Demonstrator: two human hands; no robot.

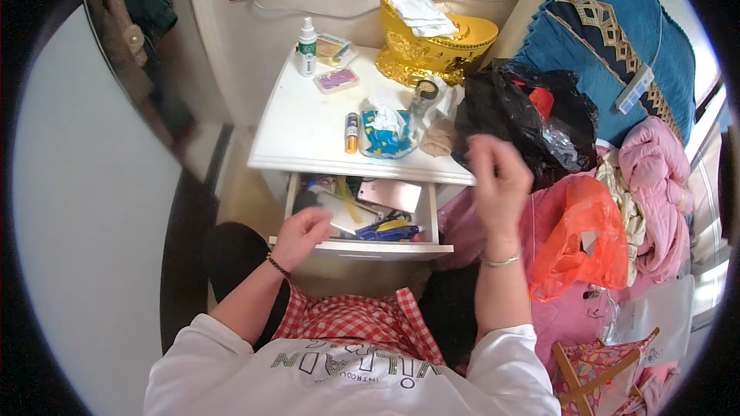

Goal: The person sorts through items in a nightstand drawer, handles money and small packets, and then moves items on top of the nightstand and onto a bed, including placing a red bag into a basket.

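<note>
My left hand (301, 236) rests on the front edge of an open white drawer (370, 247), fingers curled over a white item inside. The drawer holds a pink flat case (390, 194), a blue and yellow object (389, 229) and other small clutter. My right hand (499, 177) is raised and blurred in front of a black plastic bag (524, 119) at the nightstand's right edge; whether it holds anything is unclear. The white nightstand top (308, 127) carries a blue tissue pack (385, 133), a small orange tube (351, 132) and a spray bottle (307, 48).
A gold ornate container (432, 46) with white tissue stands at the back of the nightstand. An orange plastic bag (582, 239) and pink bedding (655, 185) lie to the right, under a blue headboard cushion (601, 38). A wall and dark coat are on the left.
</note>
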